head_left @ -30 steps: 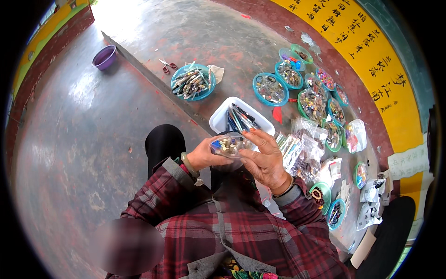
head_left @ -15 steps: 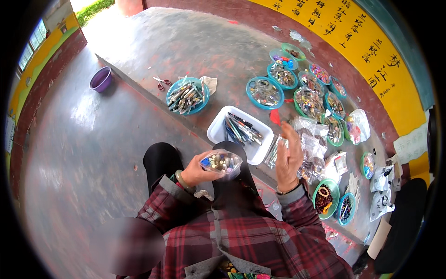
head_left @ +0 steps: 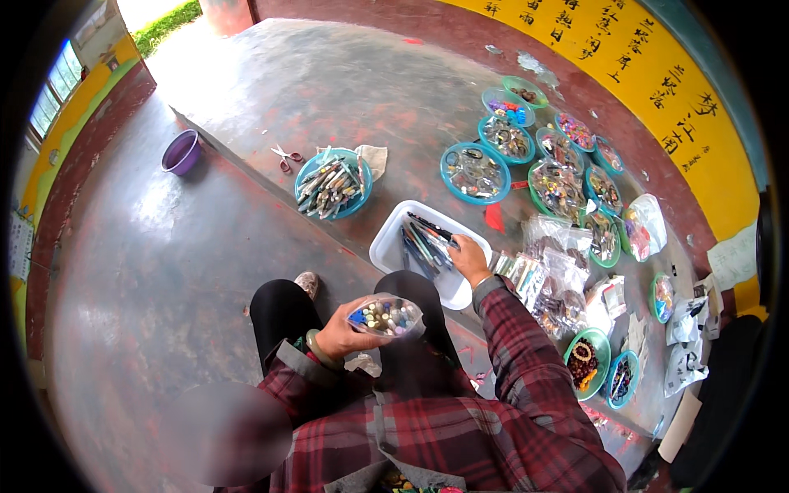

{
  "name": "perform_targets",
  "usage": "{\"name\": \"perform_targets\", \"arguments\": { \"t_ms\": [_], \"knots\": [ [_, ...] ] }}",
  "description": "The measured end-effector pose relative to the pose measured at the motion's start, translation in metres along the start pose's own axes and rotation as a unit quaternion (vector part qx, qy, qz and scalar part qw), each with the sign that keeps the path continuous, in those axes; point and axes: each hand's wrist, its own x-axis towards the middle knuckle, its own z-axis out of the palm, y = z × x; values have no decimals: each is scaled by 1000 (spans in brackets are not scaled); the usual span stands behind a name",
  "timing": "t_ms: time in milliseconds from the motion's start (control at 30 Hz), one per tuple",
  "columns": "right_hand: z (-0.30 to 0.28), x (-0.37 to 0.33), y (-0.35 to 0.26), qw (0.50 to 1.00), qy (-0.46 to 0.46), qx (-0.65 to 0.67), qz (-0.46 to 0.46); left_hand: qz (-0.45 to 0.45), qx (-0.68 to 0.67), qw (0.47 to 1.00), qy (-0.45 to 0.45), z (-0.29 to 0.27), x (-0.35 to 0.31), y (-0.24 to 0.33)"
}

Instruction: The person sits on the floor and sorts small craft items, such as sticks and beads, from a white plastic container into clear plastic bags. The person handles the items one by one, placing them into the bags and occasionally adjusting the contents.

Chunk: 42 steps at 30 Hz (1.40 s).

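Note:
My left hand is closed around a clear plastic bag packed with pens, held over my knees. The pens' ends, white, yellowish and blue, face up in the bag's mouth. In front of my knees stands a white plastic tray with loose pens lying aslant in it. My right hand is down at the tray's right side, its fingers closed on the ends of some of those pens, a black one among them. The fingertips are partly hidden, so how many pens they hold I cannot tell.
A blue basin piled with pens stands left of the tray, near red-handled scissors. Farther left is a purple basin. Several basins of small items and plastic bags crowd the right. A floor step runs diagonally.
My right hand was raised, fingers spread, right of the tray; it has come down into the tray onto the pens. My left hand still holds the bag, slightly lower in view.

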Motion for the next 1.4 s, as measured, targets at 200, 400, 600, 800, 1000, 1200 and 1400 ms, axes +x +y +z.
{"name": "perform_targets", "arguments": {
  "t_ms": [200,400,600,800,1000,1200,1400],
  "knots": [
    [50,34,28,991,-77,-95,59,-24,-35,999,-7,1,2,3],
    [65,43,36,973,-108,-185,89,-28,-45,999,-8,-2,3,2],
    [78,36,47,971,-64,-176,149,-39,-61,997,23,3,6,6],
    [63,19,31,980,-34,-90,172,-31,-48,998,35,3,4,5],
    [41,-18,36,991,16,-8,130,-17,-55,998,31,4,3,2],
    [-1,-60,19,975,75,56,200,-12,-88,996,31,3,3,-6],
    [-49,-108,5,921,155,261,243,0,-52,998,48,6,4,-9]
  ]
}}
